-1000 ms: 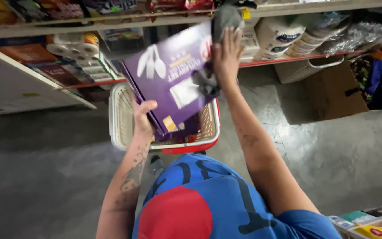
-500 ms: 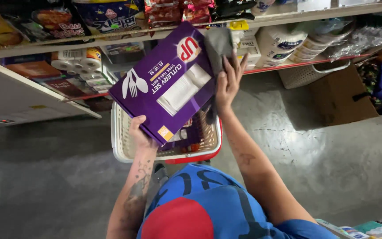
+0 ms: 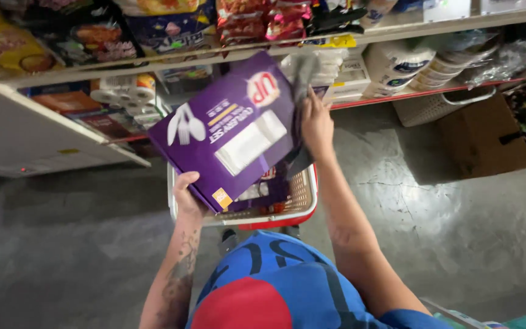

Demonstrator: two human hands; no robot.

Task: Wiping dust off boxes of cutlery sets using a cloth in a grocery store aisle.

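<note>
Grey concrete floor (image 3: 470,207) bearing a red-and-white basket (image 3: 299,207), a brown cardboard box (image 3: 488,137) and a white basket (image 3: 433,106).

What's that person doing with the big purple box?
A person holds a flat purple box over a red-and-white basket on the floor by some shop shelves. The left hand grips its lower corner. The right hand presses a grey cloth against its far edge.

A flat purple cutlery box (image 3: 232,131) with a clear window, tilted above a shopping basket (image 3: 302,201), gripped at two edges.
</note>
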